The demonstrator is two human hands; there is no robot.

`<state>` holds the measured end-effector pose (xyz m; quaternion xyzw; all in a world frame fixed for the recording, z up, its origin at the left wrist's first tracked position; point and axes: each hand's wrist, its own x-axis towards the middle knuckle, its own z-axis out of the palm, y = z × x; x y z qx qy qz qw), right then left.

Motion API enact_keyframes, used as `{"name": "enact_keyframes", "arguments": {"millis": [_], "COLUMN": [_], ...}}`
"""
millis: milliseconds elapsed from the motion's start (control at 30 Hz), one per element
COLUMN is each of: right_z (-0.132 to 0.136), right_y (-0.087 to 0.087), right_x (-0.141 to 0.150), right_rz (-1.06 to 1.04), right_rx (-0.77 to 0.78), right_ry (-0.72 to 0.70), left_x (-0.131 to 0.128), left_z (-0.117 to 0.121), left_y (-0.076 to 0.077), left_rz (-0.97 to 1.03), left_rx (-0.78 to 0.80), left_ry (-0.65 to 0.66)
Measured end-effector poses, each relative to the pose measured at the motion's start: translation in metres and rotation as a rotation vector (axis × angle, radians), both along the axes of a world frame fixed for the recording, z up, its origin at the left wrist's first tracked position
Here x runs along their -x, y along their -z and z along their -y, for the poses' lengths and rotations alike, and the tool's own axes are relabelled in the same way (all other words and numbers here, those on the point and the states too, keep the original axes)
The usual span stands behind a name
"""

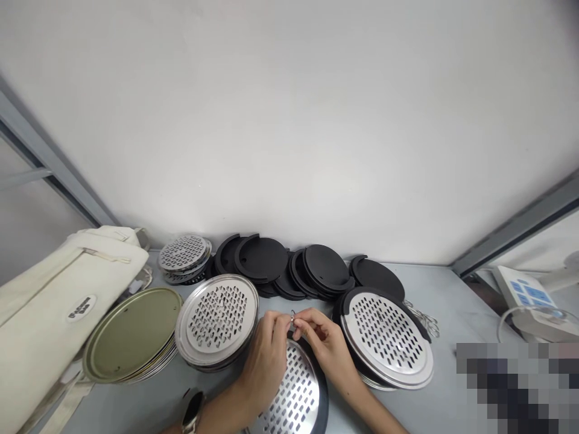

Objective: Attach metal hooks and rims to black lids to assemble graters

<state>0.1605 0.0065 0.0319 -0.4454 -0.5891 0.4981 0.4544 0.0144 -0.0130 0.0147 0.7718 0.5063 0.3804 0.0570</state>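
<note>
In front of me, my left hand [268, 355] and my right hand [322, 337] meet fingertip to fingertip. Both are closed in a pinch on a small piece of metal wire [293, 314], whose exact shape is mostly covered by the fingers. Below them lies a round perforated metal grater plate [296, 392] with a black rim, partly hidden by my left hand and forearm. Just right of my right hand, another perforated metal grater plate [384, 331] rests on a stack with a black edge piece. To the left sits a stack topped by a silver grater plate [221, 318].
Black round lids [266, 258] overlap along the wall. Smaller perforated discs [183, 253] are piled at the back left. Green round plates [136, 331] are stacked beside a cream bag [54, 313]. Bent wire pieces [425, 319] lie at right, near a white device [529, 295].
</note>
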Motion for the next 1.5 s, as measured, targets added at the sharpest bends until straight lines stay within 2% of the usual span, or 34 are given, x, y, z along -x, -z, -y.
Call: {"name": "enact_keyframes", "arguments": {"millis": [133,267,400,633,900,1100,1333,1500], "right_z": [-0.001,0.002,0.005,0.005,0.004,0.005,0.008,0.007], "right_y": [0.002,0.001,-0.003,-0.003,0.003,-0.001,-0.004,-0.001], "right_x": [0.0,0.0,0.0,-0.001,0.001,0.0,-0.001,0.0], "right_rz": [-0.006,0.031,0.044,0.074,-0.027,-0.022,0.038,0.028], "right_rx": [0.008,-0.054,-0.121,-0.082,0.008,-0.023,-0.101,-0.063], "right_ry": [0.0,-0.018,-0.072,-0.078,-0.057,-0.085,-0.14,-0.111], "left_x": [0.001,0.0,-0.001,0.001,0.001,0.001,0.002,0.002], "left_z": [0.0,0.0,0.002,0.003,0.001,0.001,0.0,0.0], "left_y": [0.0,-0.009,-0.015,-0.011,-0.015,-0.015,-0.01,-0.011], "left_rz": [-0.008,0.097,0.205,0.21,0.176,0.266,0.312,0.314], "left_rx": [-0.001,0.062,0.046,0.006,0.045,0.055,-0.022,-0.019], "left_ry": [0.022,0.043,0.037,0.032,0.102,0.113,0.069,0.054]}}
